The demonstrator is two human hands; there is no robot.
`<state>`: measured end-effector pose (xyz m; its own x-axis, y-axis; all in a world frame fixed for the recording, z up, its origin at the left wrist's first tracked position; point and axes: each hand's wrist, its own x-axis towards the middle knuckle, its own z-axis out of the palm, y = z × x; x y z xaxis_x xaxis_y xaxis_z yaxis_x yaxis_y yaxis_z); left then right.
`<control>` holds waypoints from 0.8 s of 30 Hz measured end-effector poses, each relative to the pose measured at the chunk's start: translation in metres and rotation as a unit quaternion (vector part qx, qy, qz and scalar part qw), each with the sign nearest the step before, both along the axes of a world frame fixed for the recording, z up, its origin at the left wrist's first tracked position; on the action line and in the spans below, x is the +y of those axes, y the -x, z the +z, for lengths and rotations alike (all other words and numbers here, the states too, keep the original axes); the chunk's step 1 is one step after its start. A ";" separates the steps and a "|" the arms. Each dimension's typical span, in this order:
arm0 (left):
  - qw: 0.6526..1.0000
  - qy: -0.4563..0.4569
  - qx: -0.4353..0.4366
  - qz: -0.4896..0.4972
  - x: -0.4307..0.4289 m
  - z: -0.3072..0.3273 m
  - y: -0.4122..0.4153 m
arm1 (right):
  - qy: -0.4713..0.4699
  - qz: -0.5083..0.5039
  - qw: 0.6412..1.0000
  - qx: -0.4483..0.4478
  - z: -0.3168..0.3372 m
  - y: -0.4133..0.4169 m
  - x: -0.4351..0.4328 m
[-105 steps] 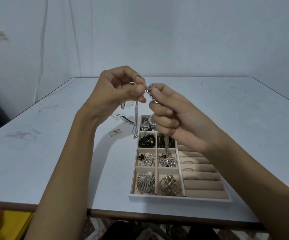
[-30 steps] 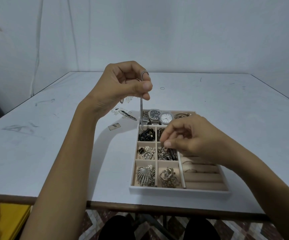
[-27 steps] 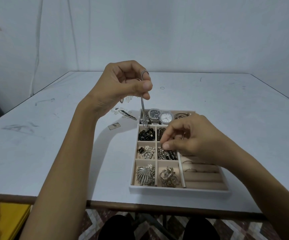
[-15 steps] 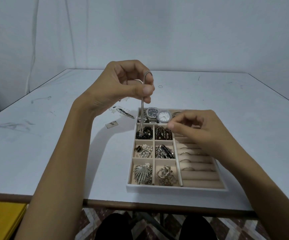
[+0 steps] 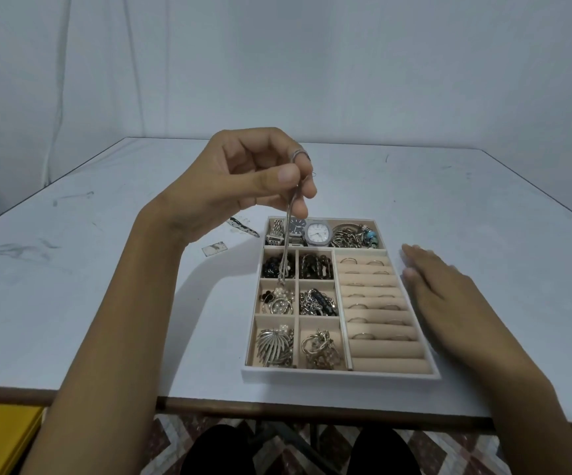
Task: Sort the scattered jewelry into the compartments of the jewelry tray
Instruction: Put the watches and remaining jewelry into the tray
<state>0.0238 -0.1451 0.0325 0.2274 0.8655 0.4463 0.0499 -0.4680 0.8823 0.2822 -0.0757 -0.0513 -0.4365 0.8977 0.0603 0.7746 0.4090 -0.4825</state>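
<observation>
My left hand (image 5: 243, 176) is raised above the far left of the jewelry tray (image 5: 339, 374) and pinches a thin silver chain (image 5: 287, 241) between thumb and fingers. The chain hangs straight down, its lower end over the left column of compartments. My right hand (image 5: 439, 286) lies flat and holds nothing, just right of the tray beside the ring rolls (image 5: 377, 303). Two watches (image 5: 312, 231) sit in the tray's far row. Beads, brooches and chains fill the small left compartments.
A dark narrow piece (image 5: 243, 227) and a small flat tag (image 5: 214, 249) lie on the white table (image 5: 89, 286) left of the tray's far corner. The table's near edge runs just below the tray. A yellow object (image 5: 0, 437) sits at the lower left, below the table.
My right hand has left the tray's middle compartments and moved out to the tray's right side, fingers now straight. The left hand keeps holding the hanging chain over the tray.
</observation>
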 end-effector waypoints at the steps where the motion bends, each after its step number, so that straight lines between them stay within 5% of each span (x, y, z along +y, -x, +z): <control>1: 1.000 -0.002 -0.002 -0.005 -0.001 -0.001 -0.001 | -0.005 0.005 0.998 -0.069 -0.003 -0.002 -0.001; 5: 1.000 -0.001 -0.002 -0.022 -0.006 -0.006 -0.005 | -0.015 0.009 0.987 -0.157 -0.006 -0.003 -0.003; 24: 0.995 0.075 0.045 -0.058 -0.014 -0.022 -0.032 | -0.037 0.004 0.993 -0.112 -0.006 -0.003 -0.006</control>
